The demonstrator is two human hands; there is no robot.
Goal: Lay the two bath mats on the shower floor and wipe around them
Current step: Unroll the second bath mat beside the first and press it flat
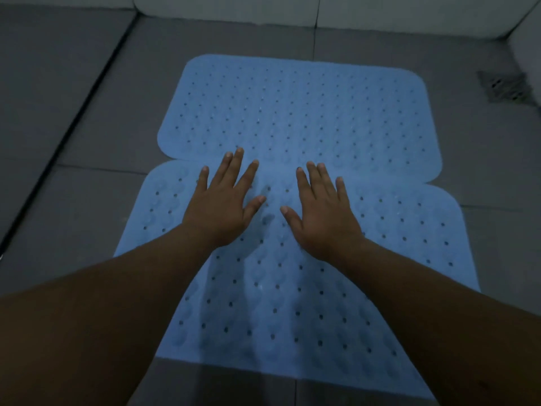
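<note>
Two light blue perforated bath mats lie flat on the grey tiled shower floor, one behind the other. The far mat (298,106) reaches toward the back wall. The near mat (278,303) meets it along a seam at mid-frame and slightly overlaps it. My left hand (222,200) lies palm down with fingers spread on the near mat's far edge, its fingertips at the seam. My right hand (325,212) presses flat beside it, fingers straight, also at the seam. Neither hand holds anything.
A floor drain grate (505,86) sits at the far right. A dark groove (67,136) runs diagonally across the floor on the left. The pale tiled wall base (263,10) borders the floor at the back.
</note>
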